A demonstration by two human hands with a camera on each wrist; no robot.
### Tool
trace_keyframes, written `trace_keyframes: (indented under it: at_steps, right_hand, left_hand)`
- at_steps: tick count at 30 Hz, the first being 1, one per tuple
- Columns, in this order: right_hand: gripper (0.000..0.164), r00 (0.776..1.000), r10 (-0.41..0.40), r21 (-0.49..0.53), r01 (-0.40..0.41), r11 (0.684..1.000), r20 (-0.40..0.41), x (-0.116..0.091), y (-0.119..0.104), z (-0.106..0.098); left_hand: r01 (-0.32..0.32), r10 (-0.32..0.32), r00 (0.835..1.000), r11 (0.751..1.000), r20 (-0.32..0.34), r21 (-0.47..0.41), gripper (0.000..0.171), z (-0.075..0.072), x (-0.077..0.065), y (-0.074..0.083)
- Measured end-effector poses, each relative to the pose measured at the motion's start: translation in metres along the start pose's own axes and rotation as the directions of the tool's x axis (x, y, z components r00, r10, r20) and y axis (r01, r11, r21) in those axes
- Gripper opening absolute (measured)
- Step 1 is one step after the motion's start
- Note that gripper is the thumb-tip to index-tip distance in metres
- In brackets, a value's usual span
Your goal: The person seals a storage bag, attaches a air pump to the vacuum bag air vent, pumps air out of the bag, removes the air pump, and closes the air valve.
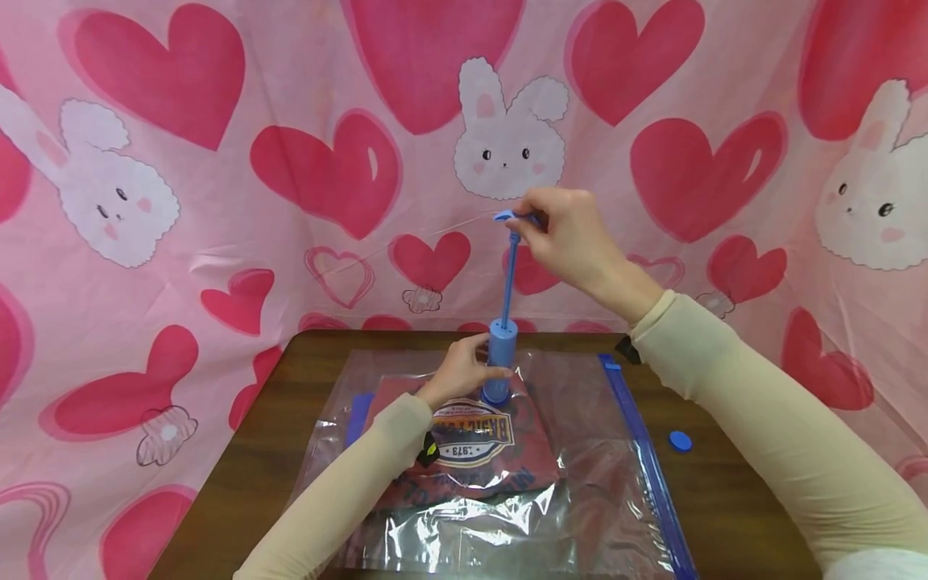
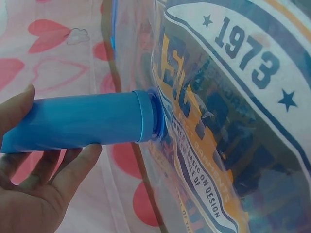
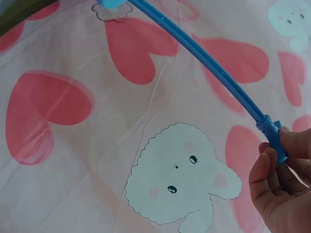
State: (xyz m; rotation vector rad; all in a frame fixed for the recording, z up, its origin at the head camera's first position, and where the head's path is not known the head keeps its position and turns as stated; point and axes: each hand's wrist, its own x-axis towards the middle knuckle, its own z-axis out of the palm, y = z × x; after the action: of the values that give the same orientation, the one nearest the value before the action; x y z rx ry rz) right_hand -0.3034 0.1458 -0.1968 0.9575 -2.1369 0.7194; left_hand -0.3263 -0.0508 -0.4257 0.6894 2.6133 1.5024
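Observation:
A blue hand pump (image 1: 502, 346) stands upright on the clear plastic storage bag (image 1: 594, 419), its base on the blue valve (image 2: 158, 116). My left hand (image 1: 458, 372) grips the pump barrel (image 2: 82, 121), thumb on one side and fingers on the other. High above, my right hand (image 1: 565, 234) holds the blue pump handle (image 3: 275, 145) between thumb and fingers. Between handle and barrel, the thin rod (image 1: 510, 282) is drawn far out, and looks slightly bowed in the right wrist view. Inside the bag lies a folded red garment (image 1: 536, 463) with a printed "1973" emblem.
A blue zip strip (image 1: 648, 459) runs along the bag's right side. Beside it on the wooden table (image 1: 239, 459) lies a round blue cap (image 1: 680, 441). A pink curtain (image 1: 435, 185) with hearts and rabbits hangs behind the table and at both sides.

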Motion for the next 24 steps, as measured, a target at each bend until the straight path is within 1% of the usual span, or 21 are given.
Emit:
trace_keyframes:
  at_steps: [3,7,12,16,21,24]
  right_hand:
    - [0.011,1.0,-0.003,0.009,0.003,1.0,-0.009,-0.002,0.0,0.0]
    - [0.008,0.999,-0.014,0.018,0.015,1.0,-0.029,-0.006,0.0,0.003]
    - [0.008,1.0,-0.019,0.014,0.019,1.0,-0.016,-0.013,0.001,0.01]
    - [0.009,1.0,-0.013,0.022,0.012,1.0,0.023,-0.024,0.006,0.025]
    - [0.011,0.994,0.047,0.043,-0.052,0.998,0.103,-0.047,0.015,0.048]
    - [0.011,0.99,0.072,0.05,-0.078,0.996,0.125,-0.058,0.018,0.06]
  left_hand:
    - [0.001,-0.001,1.0,1.0,0.003,-0.004,0.056,0.0,0.001,0.0]
    - [0.004,-0.004,1.0,1.0,-0.006,0.016,0.057,0.001,0.002,0.0]
    - [0.0,0.0,1.0,1.0,-0.016,0.015,0.058,0.001,0.002,0.001]
    - [-0.009,0.009,1.0,1.0,-0.024,0.006,0.057,0.001,0.003,0.0]
    - [-0.019,0.02,0.999,1.0,-0.03,0.004,0.056,0.001,0.003,0.0]
    - [-0.019,0.019,0.999,1.0,-0.031,0.006,0.055,0.0,0.003,0.0]
